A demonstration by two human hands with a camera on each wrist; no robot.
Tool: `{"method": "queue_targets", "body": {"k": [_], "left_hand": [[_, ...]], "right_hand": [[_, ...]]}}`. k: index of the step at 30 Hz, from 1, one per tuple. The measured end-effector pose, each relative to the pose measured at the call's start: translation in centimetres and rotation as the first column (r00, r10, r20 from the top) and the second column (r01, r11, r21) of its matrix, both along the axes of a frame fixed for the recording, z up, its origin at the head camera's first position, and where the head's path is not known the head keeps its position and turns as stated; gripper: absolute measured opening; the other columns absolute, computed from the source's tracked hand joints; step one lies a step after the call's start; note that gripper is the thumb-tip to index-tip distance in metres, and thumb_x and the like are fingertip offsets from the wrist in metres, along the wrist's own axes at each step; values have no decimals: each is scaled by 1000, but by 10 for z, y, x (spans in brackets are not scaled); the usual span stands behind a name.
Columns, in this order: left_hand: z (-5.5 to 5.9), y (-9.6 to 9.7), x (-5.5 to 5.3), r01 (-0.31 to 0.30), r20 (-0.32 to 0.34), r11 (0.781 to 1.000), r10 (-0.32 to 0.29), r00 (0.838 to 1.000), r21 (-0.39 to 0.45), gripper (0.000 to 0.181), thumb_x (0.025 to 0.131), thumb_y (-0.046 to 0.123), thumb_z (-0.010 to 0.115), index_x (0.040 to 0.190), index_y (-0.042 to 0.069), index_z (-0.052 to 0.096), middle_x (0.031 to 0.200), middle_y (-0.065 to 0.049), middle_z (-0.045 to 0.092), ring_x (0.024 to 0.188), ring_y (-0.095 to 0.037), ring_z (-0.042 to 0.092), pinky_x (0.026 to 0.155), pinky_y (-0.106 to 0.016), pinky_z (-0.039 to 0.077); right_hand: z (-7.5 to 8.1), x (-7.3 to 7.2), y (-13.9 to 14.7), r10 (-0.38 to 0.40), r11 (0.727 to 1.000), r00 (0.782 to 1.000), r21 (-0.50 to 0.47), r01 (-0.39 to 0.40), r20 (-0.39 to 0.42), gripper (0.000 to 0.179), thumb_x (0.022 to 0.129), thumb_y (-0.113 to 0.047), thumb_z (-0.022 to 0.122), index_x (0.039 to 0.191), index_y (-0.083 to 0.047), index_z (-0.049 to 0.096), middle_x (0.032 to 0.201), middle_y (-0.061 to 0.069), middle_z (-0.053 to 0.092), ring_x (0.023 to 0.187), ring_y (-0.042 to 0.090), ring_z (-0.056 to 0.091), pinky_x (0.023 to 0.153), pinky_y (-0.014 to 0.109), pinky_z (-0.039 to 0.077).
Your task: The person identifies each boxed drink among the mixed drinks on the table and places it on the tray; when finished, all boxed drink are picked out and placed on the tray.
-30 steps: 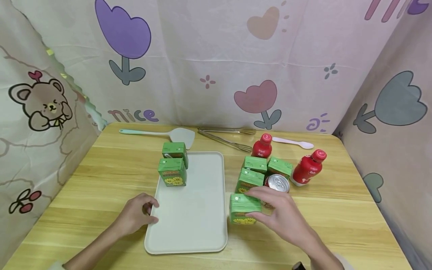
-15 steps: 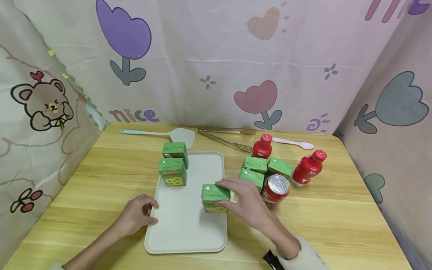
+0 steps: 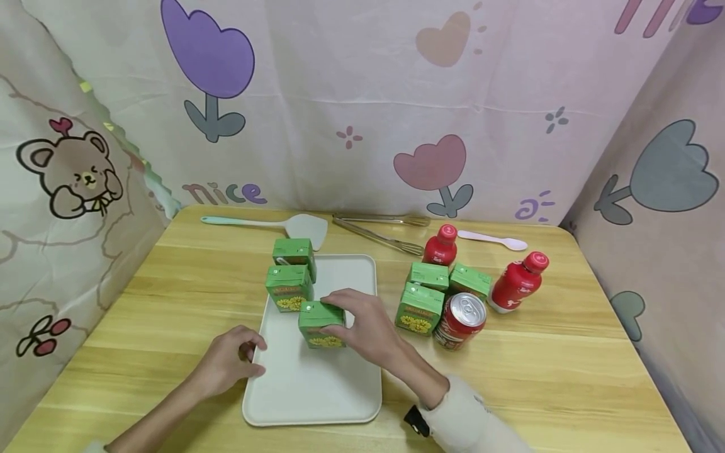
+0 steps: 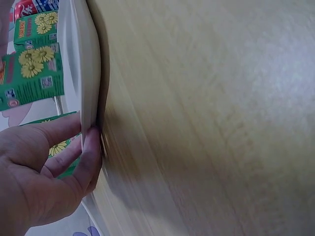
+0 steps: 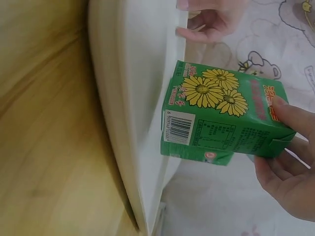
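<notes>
My right hand [image 3: 368, 324] grips a green drink carton [image 5: 226, 105] with yellow flowers by its top end, over the middle of the white tray [image 3: 311, 390]. In the right wrist view thumb and fingers lie on opposite sides of it. My left hand [image 4: 49, 172] pinches the tray's left rim between thumb and fingers. On the tray's far left part stand two matching cartons, a nearer carton [image 3: 289, 289] and a farther carton [image 3: 293, 250], one behind the other. The held carton's near face shows, close to the nearer one's right front corner.
Right of the tray stand several green cartons [image 3: 419, 311], a red can [image 3: 461, 321] and two red bottles [image 3: 515, 283]. Along the back lie a spatula [image 3: 306, 229], metal tongs [image 3: 379, 236] and a pink spoon [image 3: 493, 240]. A printed cloth [image 3: 340, 82] hangs behind the table.
My right hand has carried the green carton left, from beside the red can to over the middle of the tray. The left hand stays at the tray's rim.
</notes>
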State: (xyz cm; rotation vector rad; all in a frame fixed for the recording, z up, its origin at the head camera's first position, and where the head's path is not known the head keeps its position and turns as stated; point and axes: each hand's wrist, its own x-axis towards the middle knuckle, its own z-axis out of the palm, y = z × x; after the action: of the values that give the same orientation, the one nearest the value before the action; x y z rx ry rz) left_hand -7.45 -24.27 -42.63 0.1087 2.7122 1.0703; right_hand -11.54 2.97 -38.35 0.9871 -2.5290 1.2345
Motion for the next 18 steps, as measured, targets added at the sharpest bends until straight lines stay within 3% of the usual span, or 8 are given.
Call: {"method": "queue_targets", "body": {"k": [9, 18], "left_hand": [[-1, -1, -2, 2, -2, 1000, -2, 1000, -12, 32, 64, -2, 80, 90, 5, 64, 81, -4, 52, 70, -11, 47, 56, -19, 41], [-1, -1, -3, 15, 10, 1000, -14, 1000, -10, 32, 65, 0, 81, 92, 5, 64, 82, -4, 52, 71, -11, 48, 55, -20, 42]], "right_hand": [[0, -12, -27, 10, 1000, 997, -2, -10, 81, 40, 77, -17, 78, 114, -6, 67, 113, 6, 68, 108, 17, 63, 92, 25, 50], [-4, -17, -47, 11, 999, 996, 29, -14, 92, 40, 77, -16, 78, 115, -5, 66, 114, 7, 68, 108, 17, 63, 90, 19, 49]]}}
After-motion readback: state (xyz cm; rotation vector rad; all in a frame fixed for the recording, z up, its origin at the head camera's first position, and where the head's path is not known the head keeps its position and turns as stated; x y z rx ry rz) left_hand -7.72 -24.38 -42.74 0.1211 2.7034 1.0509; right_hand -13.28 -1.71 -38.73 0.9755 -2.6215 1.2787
